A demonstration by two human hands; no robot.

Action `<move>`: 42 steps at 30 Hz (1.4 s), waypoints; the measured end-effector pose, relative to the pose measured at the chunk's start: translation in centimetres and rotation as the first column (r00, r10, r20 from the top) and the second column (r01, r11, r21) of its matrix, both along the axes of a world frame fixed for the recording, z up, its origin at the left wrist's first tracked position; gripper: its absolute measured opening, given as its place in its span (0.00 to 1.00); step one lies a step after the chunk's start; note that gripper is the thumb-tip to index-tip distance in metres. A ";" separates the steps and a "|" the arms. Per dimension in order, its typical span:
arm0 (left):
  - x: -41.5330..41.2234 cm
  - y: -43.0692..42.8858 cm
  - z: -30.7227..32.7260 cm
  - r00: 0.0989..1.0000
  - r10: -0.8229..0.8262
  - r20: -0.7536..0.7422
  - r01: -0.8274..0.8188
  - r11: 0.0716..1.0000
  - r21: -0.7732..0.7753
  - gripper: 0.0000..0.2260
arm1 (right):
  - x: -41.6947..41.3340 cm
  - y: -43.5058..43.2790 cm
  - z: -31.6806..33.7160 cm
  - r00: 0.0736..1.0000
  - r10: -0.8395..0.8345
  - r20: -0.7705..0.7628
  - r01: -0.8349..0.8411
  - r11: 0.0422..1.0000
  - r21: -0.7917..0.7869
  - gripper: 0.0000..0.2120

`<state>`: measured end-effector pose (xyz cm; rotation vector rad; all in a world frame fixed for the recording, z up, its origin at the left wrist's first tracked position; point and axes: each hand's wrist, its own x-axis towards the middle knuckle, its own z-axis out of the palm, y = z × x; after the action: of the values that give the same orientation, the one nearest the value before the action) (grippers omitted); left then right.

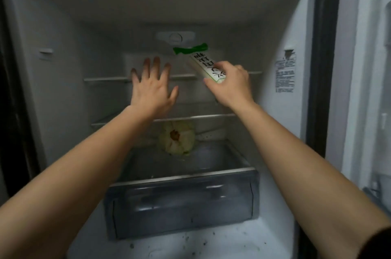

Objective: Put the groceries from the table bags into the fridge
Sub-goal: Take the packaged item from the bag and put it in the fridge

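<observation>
**Kid:** Where is the food right now?

**Helper:** The right grip point(229, 87) has a long white pack point(203, 63) with a green end. Its fingers and thumb pinch the near end. The pack is tilted, green end up toward the back, over the top shelf point(101, 79) inside the fridge point(63, 25). I cannot tell if it touches the shelf.

**Kid:** And the other one?

**Helper:** The left grip point(151, 91) is spread wide and holds nothing. It is just in front of that same shelf.

**Kid:** Is a lot done?

**Helper:** A little, I think. A pale cabbage point(176, 138) already sits low down, just above the grey drawer point(184, 201), which is pulled partly out. The pack is not set down yet. No bags show, so I cannot say how much is left.

**Kid:** Any words to read?

**Helper:** Big black letters run along the pack. They look Chinese, but they are too blurry to read. A sticker point(284, 72) on the right wall has print too tiny to read.
</observation>
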<state>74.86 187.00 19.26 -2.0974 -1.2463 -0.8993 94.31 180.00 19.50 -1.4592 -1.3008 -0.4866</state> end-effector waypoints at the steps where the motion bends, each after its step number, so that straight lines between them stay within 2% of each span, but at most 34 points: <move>1: 0.0 1.0 0.6 1.000 0.013 -0.020 -0.014 1.000 -0.017 0.30 | 0.1 0.6 1.1 1.000 -0.011 -0.008 0.011 1.000 -0.020 0.25; 3: -0.1 2.6 1.0 0.999 0.017 -0.038 -0.018 0.999 -0.039 0.28 | 0.6 1.9 3.5 0.997 -0.018 -0.071 0.011 0.996 -0.085 0.24; 6: 0.2 4.0 0.2 1.000 0.002 -0.002 -0.002 0.997 0.083 0.24 | 1.8 3.8 6.8 0.983 -0.034 -0.178 0.000 0.982 -0.190 0.21; 8: 0.6 4.6 -0.4 1.000 -0.016 0.025 0.012 0.988 0.153 0.24 | 2.4 5.4 8.1 0.989 -0.076 -0.125 0.037 0.957 -0.286 0.20; 11: 1.0 5.2 -0.5 0.998 -0.019 0.065 0.006 0.981 0.193 0.26 | 2.4 7.4 8.6 0.984 -0.167 -0.057 0.138 0.929 -0.343 0.25; 15: 1.1 5.7 -0.7 0.996 -0.018 0.083 -0.003 0.969 0.245 0.24 | 3.1 9.6 8.7 0.978 -0.190 -0.080 0.147 0.913 -0.380 0.29; 18: 1.2 6.0 -0.8 0.993 -0.051 0.103 0.020 0.957 0.288 0.22 | 3.5 10.5 8.9 0.973 -0.227 -0.035 0.193 0.891 -0.411 0.31; 23: 1.1 5.8 -0.9 0.995 -0.027 0.095 0.001 0.964 0.265 0.21 | 3.8 11.4 8.6 0.981 -0.193 0.002 0.170 0.860 -0.480 0.35; 26: 0.8 5.3 -0.6 0.998 -0.009 0.061 -0.005 0.976 0.220 0.22 | 3.2 10.7 8.2 0.975 -0.222 -0.002 0.198 0.874 -0.444 0.40; 28: 0.6 5.2 -0.7 0.999 -0.016 0.043 0.007 0.977 0.211 0.23 | 3.0 10.0 7.5 0.960 -0.280 0.021 0.267 0.886 -0.380 0.40; 31: 0.1 5.1 -1.1 0.999 -0.030 0.014 0.026 0.975 0.220 0.28 | 2.3 8.3 4.3 0.934 -0.338 0.114 0.353 0.919 -0.173 0.33; 34: -0.3 4.6 -1.9 1.000 -0.021 -0.003 0.021 0.978 0.206 0.33 | 1.1 6.2 -0.8 0.914 -0.335 0.228 0.335 0.941 0.040 0.31; 37: -0.3 3.3 -3.8 0.997 -0.038 0.072 0.025 0.985 0.169 0.33 | 0.3 3.9 -4.8 0.954 -0.235 0.187 0.231 0.972 0.041 0.27; 42: -0.4 -1.1 -9.6 0.940 -0.115 0.322 0.085 0.991 0.105 0.31 | -0.6 -0.2 -9.8 0.971 -0.175 0.163 0.163 0.983 0.083 0.30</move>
<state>74.46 185.93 9.66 -2.0111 -1.2392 -1.3693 93.76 179.80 9.67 -1.5031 -1.2833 -0.7758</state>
